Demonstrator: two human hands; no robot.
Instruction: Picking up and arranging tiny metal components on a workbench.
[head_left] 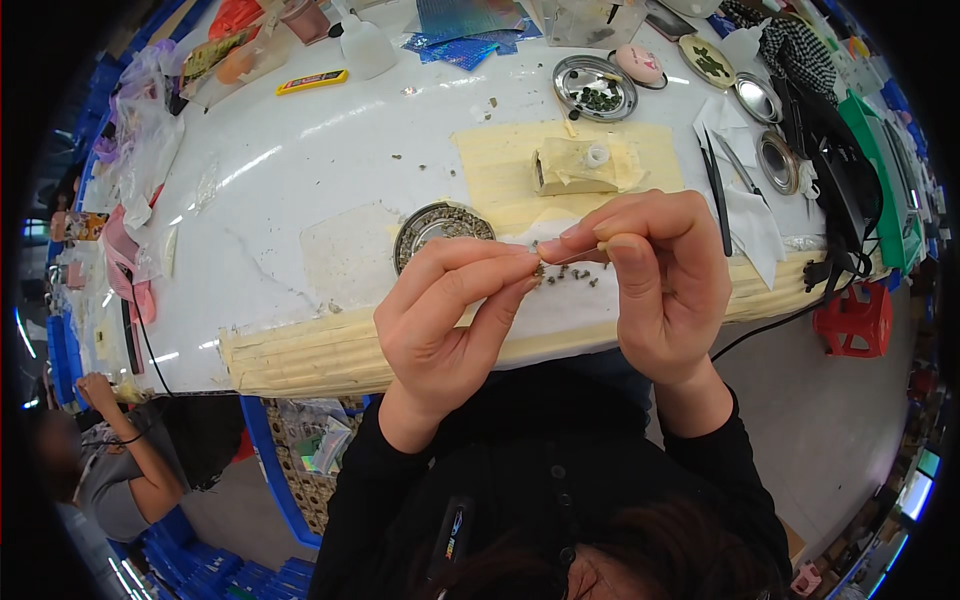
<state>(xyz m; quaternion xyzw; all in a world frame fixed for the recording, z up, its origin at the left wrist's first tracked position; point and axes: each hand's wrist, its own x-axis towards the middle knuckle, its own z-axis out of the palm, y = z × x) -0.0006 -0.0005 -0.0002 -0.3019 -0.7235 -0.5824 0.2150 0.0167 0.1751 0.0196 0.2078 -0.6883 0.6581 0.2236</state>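
Note:
My left hand (440, 310) pinches a tiny dark piece (538, 268) between thumb and fingertips; its kind is too small to make out. Close by on the right, my right hand (665, 280) grips a thin pale needle-like stick (580, 252) between thumb and forefinger, its far end at the left fingertips. Several small dark bits (575, 275) lie under the hands on a white sheet (560, 312). Just beyond my left hand stands a round metal dish (402, 245) full of small greyish-brown pieces, partly hidden by the fingers.
A tape-covered block (570, 172) sits beyond the hands. Black tweezers (717, 195) lie at the right near white paper. Farther back are a metal plate (570, 75) with dark green bits, a yellow box cutter (312, 82) and a white bottle (366, 45). Another person's arm (150, 470) shows at the left.

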